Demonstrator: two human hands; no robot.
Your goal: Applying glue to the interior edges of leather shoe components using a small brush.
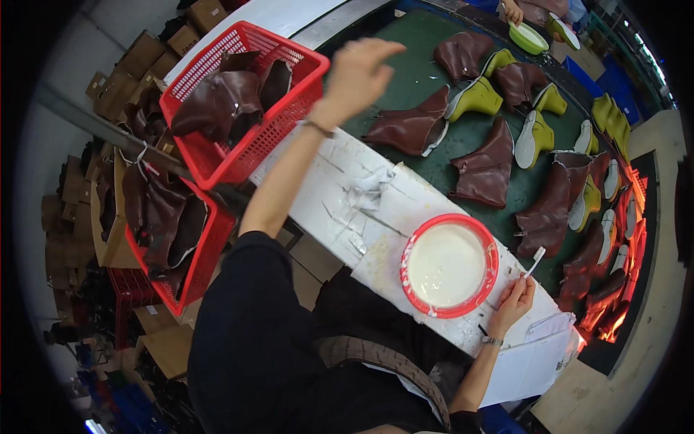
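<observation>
My left hand (pixel 358 72) is stretched out with fingers apart and holds nothing; it hovers just above a brown boot upper (pixel 408 126) on the green belt (pixel 412 43), right of the upper red basket (pixel 249 108). My right hand (pixel 515 300) grips a small white brush (pixel 535 262) beside a red bowl (pixel 450 266) full of white glue. The bowl stands on a smeared white bench (pixel 347 192).
Several brown boot uppers on yellow-green lasts (pixel 473 98) lie across the belt. A second red basket (pixel 173 242) of brown leather hangs lower left. Cardboard boxes (pixel 137 61) pile at the far left. Another person's hand (pixel 512 11) holds a green bowl at the top.
</observation>
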